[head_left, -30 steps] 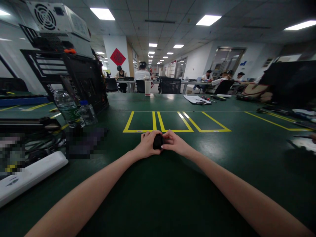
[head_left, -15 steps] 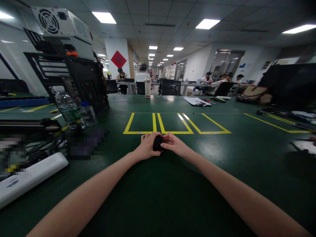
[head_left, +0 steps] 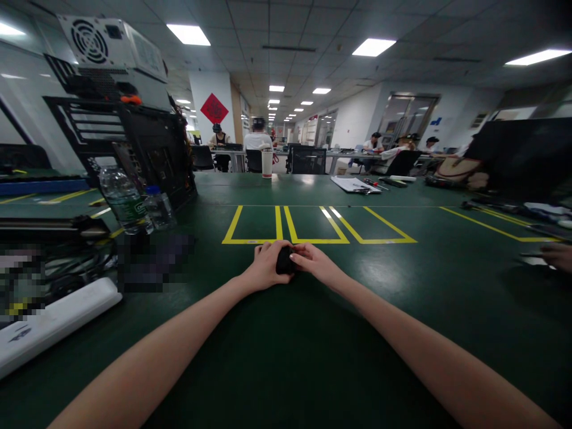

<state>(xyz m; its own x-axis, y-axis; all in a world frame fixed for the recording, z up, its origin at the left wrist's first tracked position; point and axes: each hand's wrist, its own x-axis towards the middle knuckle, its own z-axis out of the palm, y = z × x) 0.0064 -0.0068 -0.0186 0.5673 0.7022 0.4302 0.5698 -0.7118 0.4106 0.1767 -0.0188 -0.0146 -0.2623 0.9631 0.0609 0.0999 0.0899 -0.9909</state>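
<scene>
My left hand (head_left: 267,265) is wrapped round a small black rounded object (head_left: 285,261), just in front of the yellow tape frames on the green table. The object's exact kind does not show, and its left part is hidden by my fingers. From the right side my right hand (head_left: 314,262) touches the object's edge, thumb and fingertips pinched together there. Whether a smaller part sits between those fingertips cannot be made out.
Yellow tape frames (head_left: 297,241) mark the green table. To the left stand a computer case (head_left: 156,155), a plastic bottle (head_left: 120,199) and a white power strip (head_left: 62,322). A clipboard (head_left: 351,183) and cup (head_left: 267,162) are farther back. Another person's hand (head_left: 558,256) is at the right edge.
Both my hands stay on the black object, with the right fingers shifted only slightly. The other person's hand at the right edge has come further into view.
</scene>
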